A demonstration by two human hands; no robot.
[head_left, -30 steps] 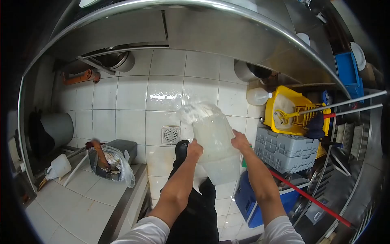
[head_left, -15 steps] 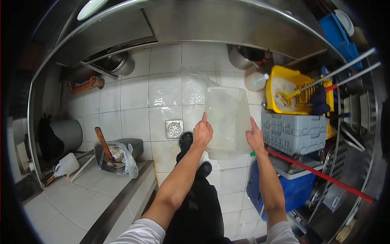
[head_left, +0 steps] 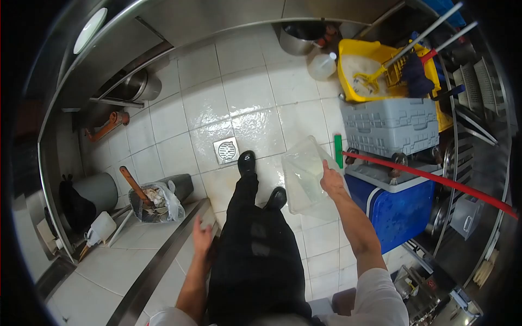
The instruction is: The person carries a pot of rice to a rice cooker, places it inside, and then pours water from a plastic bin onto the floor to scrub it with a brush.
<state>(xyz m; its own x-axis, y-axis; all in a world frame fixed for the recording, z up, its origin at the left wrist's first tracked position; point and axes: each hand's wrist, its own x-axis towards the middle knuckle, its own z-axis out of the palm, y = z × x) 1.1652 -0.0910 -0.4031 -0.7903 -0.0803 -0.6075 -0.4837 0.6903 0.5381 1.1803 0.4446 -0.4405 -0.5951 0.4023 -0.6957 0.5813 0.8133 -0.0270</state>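
My right hand (head_left: pixel 333 181) grips the rim of a translucent plastic tub (head_left: pixel 302 187), the index finger stretched along its edge. The tub hangs tilted over the floor at my right side, close to my shoe (head_left: pixel 276 199). Away from it, my left hand (head_left: pixel 203 237) is free, fingers apart, beside the metal edge of the tiled ledge (head_left: pixel 163 261). Wet tiles (head_left: pixel 255 127) shine around the square floor drain (head_left: pixel 226 150) ahead of my feet.
On the right stand a yellow mop bucket (head_left: pixel 348 70), grey crates (head_left: pixel 391 127) and a blue cooler (head_left: pixel 399 214), with a red pole (head_left: pixel 435 178) crossing above it. A bag-lined bin (head_left: pixel 157 204) is left. A metal pot (head_left: pixel 296 41) and plastic jug (head_left: pixel 322 66) stand ahead.
My left hand has let go of the tub and drawn back left. My right hand has brought the tub nearer and tilted it. Water that was spilling ahead has spread over the tiles.
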